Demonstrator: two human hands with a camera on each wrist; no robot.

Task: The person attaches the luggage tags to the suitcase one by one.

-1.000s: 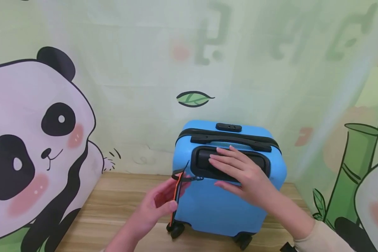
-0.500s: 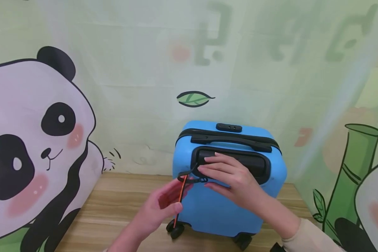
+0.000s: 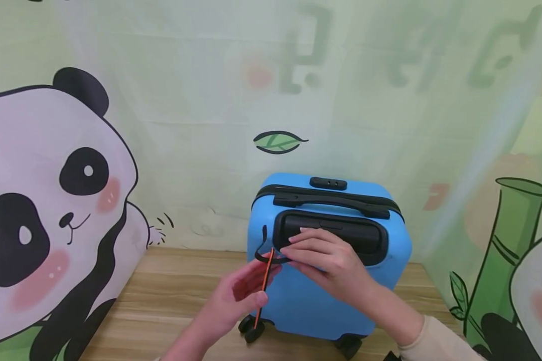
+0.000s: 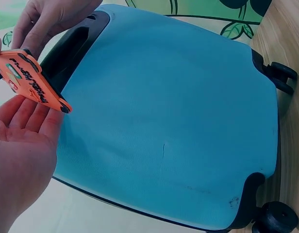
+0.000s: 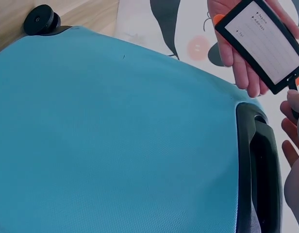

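Note:
A luggage tag (image 3: 265, 281) with an orange edge is held in my left hand (image 3: 235, 296), between thumb and fingers. Its orange, lettered face (image 4: 30, 80) shows in the left wrist view; the white name card (image 5: 263, 41) in its black frame shows in the right wrist view. A black strap (image 3: 258, 254) loops from the tag's upper end. My right hand (image 3: 331, 263) pinches that strap with thumb and fingertips, which partly hide it. Both hands are in front of a blue suitcase (image 3: 316, 301), near its black recessed side handle (image 3: 366, 235).
The suitcase stands upright on black wheels (image 3: 254, 331) on a wood-grain surface (image 3: 162, 286). A black carry handle (image 3: 334, 201) and a combination lock (image 3: 328, 183) are at its top. Close behind hangs a backdrop (image 3: 198, 100) printed with pandas and bamboo.
My right hand has moved left and down from the side handle to the strap and now pinches it. The left hand has shifted slightly right with the luggage tag.

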